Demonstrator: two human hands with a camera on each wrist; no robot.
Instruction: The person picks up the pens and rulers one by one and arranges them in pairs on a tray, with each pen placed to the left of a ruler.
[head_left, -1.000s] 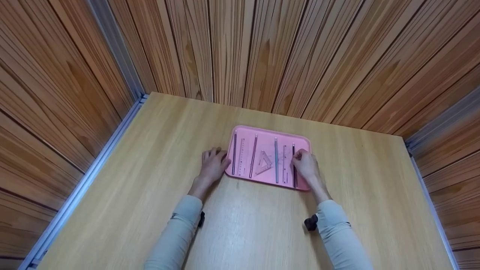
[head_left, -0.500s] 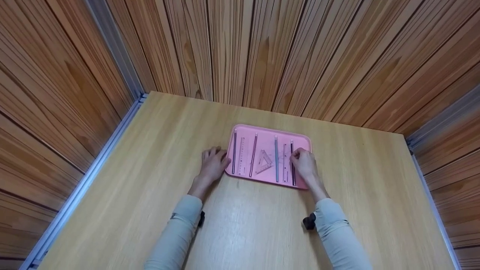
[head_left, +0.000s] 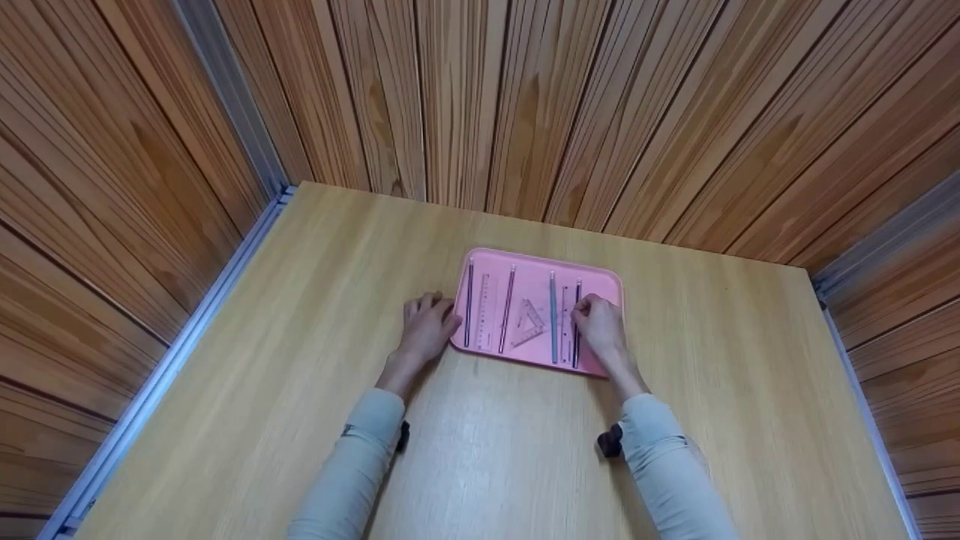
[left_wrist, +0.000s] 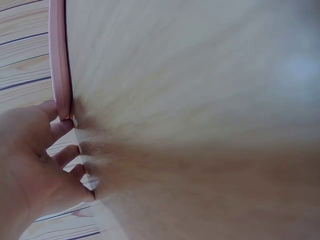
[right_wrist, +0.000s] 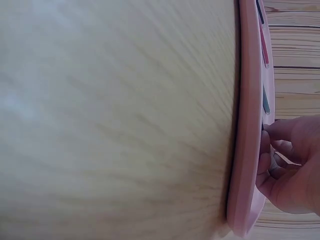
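Note:
A pink tray (head_left: 540, 259) lies on the table. My left hand (head_left: 427, 328) pinches the tray's near left corner, thumb on its rim (left_wrist: 60, 70). At the right side of the tray, my right hand (head_left: 602, 326) pinches a dark pencil (head_left: 577, 352) near its middle; the fingers cover part of it. Close along its left lies a clear ruler (head_left: 565, 346), then a teal pencil (head_left: 553, 319). A clear set square (head_left: 529, 327) rests mid-tray. Farther left are a dark red pencil (head_left: 507, 309), another clear ruler (head_left: 484, 315) and a second dark pencil (head_left: 469, 304).
The wooden table (head_left: 472, 450) extends around the tray. Wood-panelled walls (head_left: 457, 97) rise behind and at both sides. A metal rail (head_left: 172, 349) runs along the table's left edge.
My right hand has shifted left with the dark pencil, which now lies close beside the right ruler. That ruler has also slid slightly left. The left hand stays at the tray corner.

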